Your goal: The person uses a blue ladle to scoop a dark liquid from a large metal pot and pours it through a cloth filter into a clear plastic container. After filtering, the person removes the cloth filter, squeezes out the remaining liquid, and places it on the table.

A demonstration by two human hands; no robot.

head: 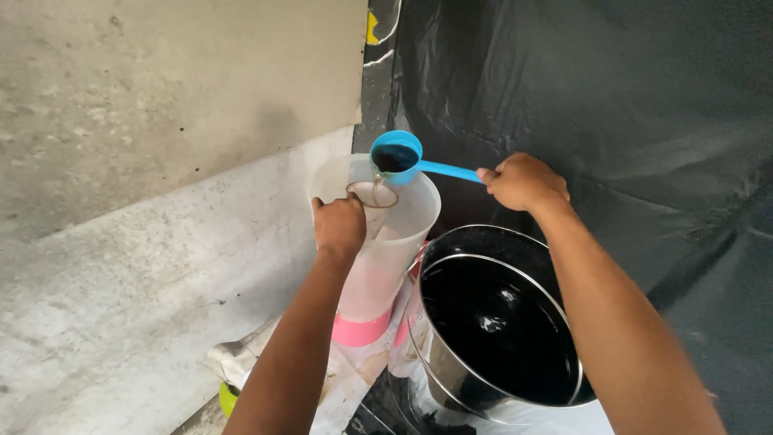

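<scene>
At centre frame, slightly toward 12 o'clock, a blue ladle sits tipped over the mouth of a tall translucent jug. Ladle bowl holds dark liquid; a thin stream runs from its lip into a small round strainer held just below, at the ladle's 7 o'clock. Strainer mesh looks brownish; contents not resolvable.

Right hand is closed in a fist round the end of the ladle's blue handle, at 3 o'clock from the bowl. Left hand is curled shut on the strainer's near edge or handle, which the fingers hide, and lies against the jug's rim at its 9 o'clock side.

Jug stands upright, pink band around its base. Just beside it at 4 o'clock: a large steel pot, filled with black liquid with a glossy surface. Black plastic sheeting hangs behind, from 12 to 3 o'clock. Grey concrete wall and ledge occupy the 9 o'clock side.
</scene>
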